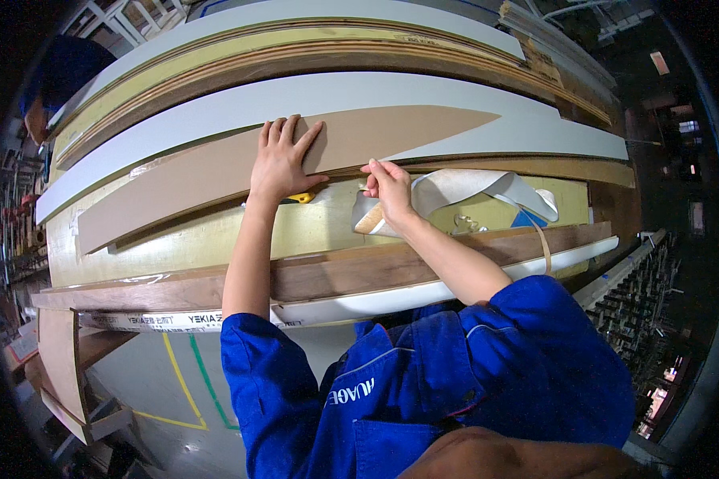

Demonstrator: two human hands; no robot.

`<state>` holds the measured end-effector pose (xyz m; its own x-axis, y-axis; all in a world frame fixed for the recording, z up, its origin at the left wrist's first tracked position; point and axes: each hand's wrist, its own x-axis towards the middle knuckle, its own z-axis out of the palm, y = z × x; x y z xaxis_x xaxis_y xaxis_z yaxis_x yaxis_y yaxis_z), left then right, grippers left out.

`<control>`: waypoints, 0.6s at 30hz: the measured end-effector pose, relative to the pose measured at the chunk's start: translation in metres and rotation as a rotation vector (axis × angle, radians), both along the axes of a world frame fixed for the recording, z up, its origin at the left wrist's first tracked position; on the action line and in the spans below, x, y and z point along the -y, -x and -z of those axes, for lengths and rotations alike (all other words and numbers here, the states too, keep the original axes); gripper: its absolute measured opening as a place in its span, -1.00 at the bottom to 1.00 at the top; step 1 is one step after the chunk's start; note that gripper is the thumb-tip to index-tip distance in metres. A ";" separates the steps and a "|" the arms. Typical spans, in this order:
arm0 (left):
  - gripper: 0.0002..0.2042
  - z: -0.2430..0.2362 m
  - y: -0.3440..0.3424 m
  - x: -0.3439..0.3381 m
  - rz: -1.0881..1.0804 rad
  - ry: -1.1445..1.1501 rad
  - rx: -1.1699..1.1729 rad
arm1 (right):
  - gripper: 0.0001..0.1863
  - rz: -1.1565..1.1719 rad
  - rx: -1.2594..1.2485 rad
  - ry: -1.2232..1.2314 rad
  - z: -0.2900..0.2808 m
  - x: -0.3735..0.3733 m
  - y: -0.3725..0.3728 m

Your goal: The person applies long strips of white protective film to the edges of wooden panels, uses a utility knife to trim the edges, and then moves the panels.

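Note:
My left hand [281, 160] lies flat with spread fingers on a long tan board [184, 180], which narrows to a point at its right end. White surface shows beside that point. Along the board's near edge my right hand [390, 190] is closed in a pinch; what its fingertips hold is too small to make out. A curled white-and-tan strip [463, 188] lies behind and to the right of the right hand, partly covered by it. Under my left wrist, a yellow-handled tool [299, 197] shows only in part.
Long white panels [311, 92] and stacked boards [311, 60] lie farther back on the pale yellow worktop [200, 235]. A brown wooden beam [335, 270] and a white strip [351, 305] run along the near side. A blue piece [527, 217] lies at right. Another person [72, 72] stands far left.

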<state>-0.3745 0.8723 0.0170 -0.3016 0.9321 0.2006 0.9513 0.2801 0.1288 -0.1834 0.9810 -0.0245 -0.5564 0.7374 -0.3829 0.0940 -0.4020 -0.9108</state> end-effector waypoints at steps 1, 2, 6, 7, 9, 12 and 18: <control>-0.06 0.000 0.000 0.000 -0.001 0.000 0.001 | -0.70 0.015 0.009 -0.034 0.002 0.000 0.000; -0.06 0.000 0.000 0.000 -0.005 0.000 0.002 | -0.74 0.025 -0.032 -0.039 0.003 -0.001 -0.001; -0.05 -0.004 0.001 0.000 0.003 0.032 0.016 | -0.86 0.052 -0.089 -0.044 0.000 -0.027 -0.037; -0.05 -0.005 0.001 0.000 0.000 0.037 0.019 | -0.86 0.029 -0.006 -0.069 -0.003 -0.040 -0.054; -0.06 -0.007 0.000 0.000 -0.002 0.042 0.025 | -0.85 0.054 -0.063 0.005 -0.012 -0.065 -0.093; -0.06 -0.007 -0.001 -0.001 0.001 0.031 0.033 | -0.71 -0.200 0.202 -0.148 -0.031 -0.099 -0.137; -0.04 -0.006 -0.002 -0.003 0.022 0.055 0.018 | -0.26 -0.397 0.874 -0.886 -0.055 -0.102 -0.093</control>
